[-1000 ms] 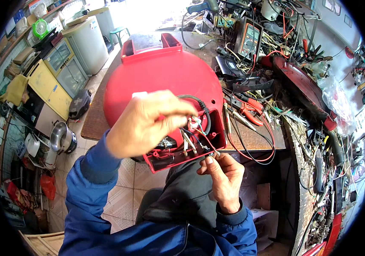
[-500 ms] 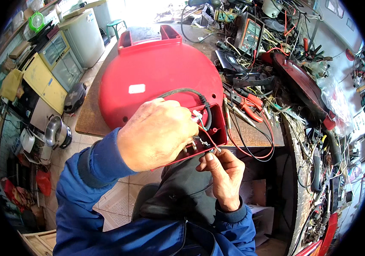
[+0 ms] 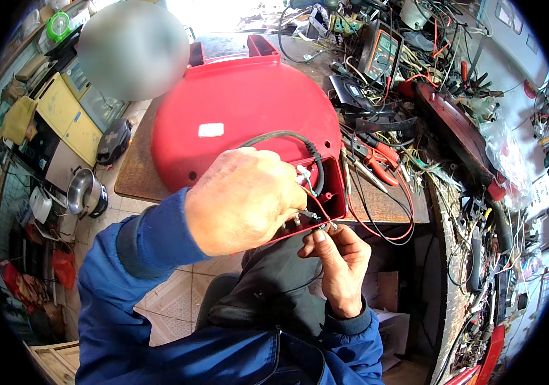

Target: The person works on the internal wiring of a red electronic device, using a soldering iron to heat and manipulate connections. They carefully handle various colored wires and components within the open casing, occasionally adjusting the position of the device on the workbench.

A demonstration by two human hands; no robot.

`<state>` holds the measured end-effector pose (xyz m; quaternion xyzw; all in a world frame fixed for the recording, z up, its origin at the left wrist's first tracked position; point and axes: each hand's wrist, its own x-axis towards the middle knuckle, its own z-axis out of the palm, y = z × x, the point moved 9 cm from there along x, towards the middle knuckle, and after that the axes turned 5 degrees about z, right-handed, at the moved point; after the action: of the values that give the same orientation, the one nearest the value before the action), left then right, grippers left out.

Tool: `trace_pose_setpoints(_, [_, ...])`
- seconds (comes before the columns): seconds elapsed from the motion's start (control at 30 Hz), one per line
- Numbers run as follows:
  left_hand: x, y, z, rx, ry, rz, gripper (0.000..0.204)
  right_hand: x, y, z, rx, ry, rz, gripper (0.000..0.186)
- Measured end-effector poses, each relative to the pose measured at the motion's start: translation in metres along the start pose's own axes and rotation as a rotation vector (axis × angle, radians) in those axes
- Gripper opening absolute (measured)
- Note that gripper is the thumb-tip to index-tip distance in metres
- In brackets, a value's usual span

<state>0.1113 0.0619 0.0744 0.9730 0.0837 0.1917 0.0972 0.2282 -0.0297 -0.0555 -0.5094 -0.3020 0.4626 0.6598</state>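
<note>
A large round red plastic housing [image 3: 249, 96] lies on the wooden table, with an open wiring compartment [image 3: 334, 192] at its near right corner. A black cable [image 3: 281, 134] with a ribbed sleeve enters that compartment. My left hand [image 3: 242, 199] is closed over the compartment's left side; its fingertips, and what they grip, are hidden behind the hand. My right hand [image 3: 339, 256], just outside the near rim, pinches the end of a thin wire between thumb and fingers. A red wire [image 3: 316, 201] runs from the compartment to these fingertips. A small dark piece [image 3: 311, 214] shows between both hands.
Right of the housing lie red-handled pliers [image 3: 383, 168] and red and black test leads. A multimeter [image 3: 382, 51] stands behind among tangled wires. A dark red curved panel [image 3: 448, 122] leans at the right. A blurred round patch [image 3: 133, 51] covers the upper left.
The housing appears slightly farther right and lower in the picture. A blurred round patch has appeared at the upper left. Both hands keep nearly the same place and hold.
</note>
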Motion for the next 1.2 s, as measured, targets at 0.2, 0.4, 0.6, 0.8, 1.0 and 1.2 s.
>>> trace_pose_setpoints(0.2, [0.006,0.009,0.007,0.175,0.068,0.055,0.009,0.000,0.001,-0.002,-0.082,-0.007,-0.015,0.019])
trace_pose_setpoints(0.4, [0.004,0.011,0.008,0.176,0.106,0.073,0.010,0.000,0.000,0.000,-0.012,0.001,0.001,0.014])
trace_pose_setpoints(0.6, [0.002,0.015,0.008,0.216,0.109,0.060,0.012,-0.001,0.000,0.001,-0.020,0.009,0.011,0.015])
trace_pose_setpoints(0.8, [0.002,0.013,0.012,0.200,0.104,0.062,0.012,-0.002,-0.001,-0.001,-0.050,0.023,0.004,0.017])
trace_pose_setpoints(1.0, [0.002,0.013,0.014,0.214,0.107,0.074,0.012,-0.001,0.000,-0.001,-0.033,0.016,-0.004,0.017])
trace_pose_setpoints(1.2, [0.000,0.010,0.009,0.171,0.128,0.062,0.011,-0.002,0.000,-0.001,-0.037,0.013,0.015,0.016])
